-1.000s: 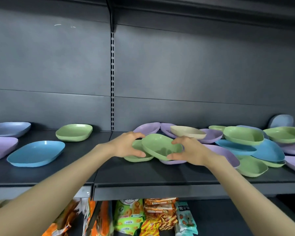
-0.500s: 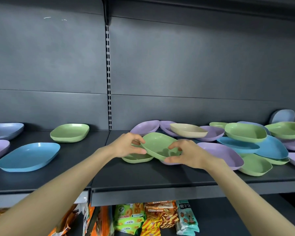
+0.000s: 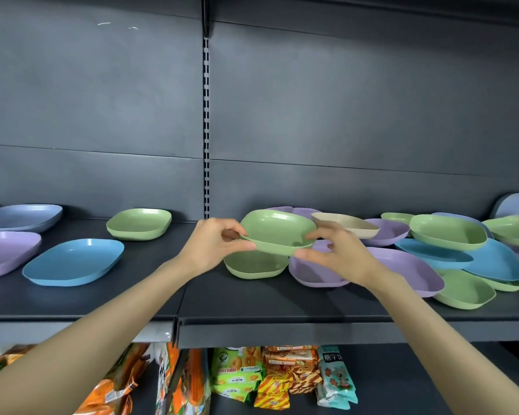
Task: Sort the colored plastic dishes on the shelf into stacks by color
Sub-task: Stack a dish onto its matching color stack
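Observation:
I hold a small green dish (image 3: 277, 230) in the air above the dark shelf (image 3: 252, 307). My left hand (image 3: 213, 245) pinches its left rim and my right hand (image 3: 339, 253) pinches its right rim. Directly under it lies another green dish (image 3: 253, 266), with a purple dish (image 3: 312, 275) beside it. To the right a jumbled pile holds several green (image 3: 448, 235), blue (image 3: 492, 260), purple (image 3: 408, 269) dishes and one beige dish (image 3: 346, 224). On the left stand a lone green dish (image 3: 138, 224), a blue dish (image 3: 74, 260), a purple dish (image 3: 6, 253) and a grey-blue dish (image 3: 21, 217).
The shelf's grey back panel (image 3: 342, 115) rises close behind the dishes, with a slotted upright (image 3: 206, 130) in the middle. Snack packets (image 3: 252, 375) fill the lower shelf beneath the front edge.
Both hands have lifted the green dish up off the green dish beneath it. The view has shifted slightly left.

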